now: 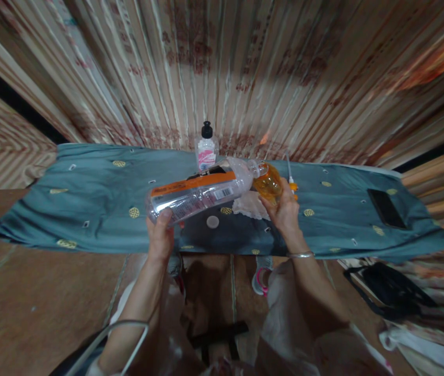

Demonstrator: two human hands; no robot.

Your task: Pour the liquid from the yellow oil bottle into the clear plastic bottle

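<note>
My left hand is closed round the base of a large clear plastic bottle with an orange and black label. The bottle lies tilted almost level, its neck pointing right. In my right hand is a smaller amber bottle, its mouth meeting the clear bottle's neck. Whether liquid passes between them I cannot tell. Beneath the clear bottle, a round white cap rests on the cloth. Next to my right hand lies a crumpled white cloth. Just beyond that hand stands an orange and white dispenser top with a thin tube.
A teal patterned cloth covers the narrow table. A black-capped bottle with a pink label stands at the back, before the curtain. A dark phone lies at the right. A black bag is below, on the right.
</note>
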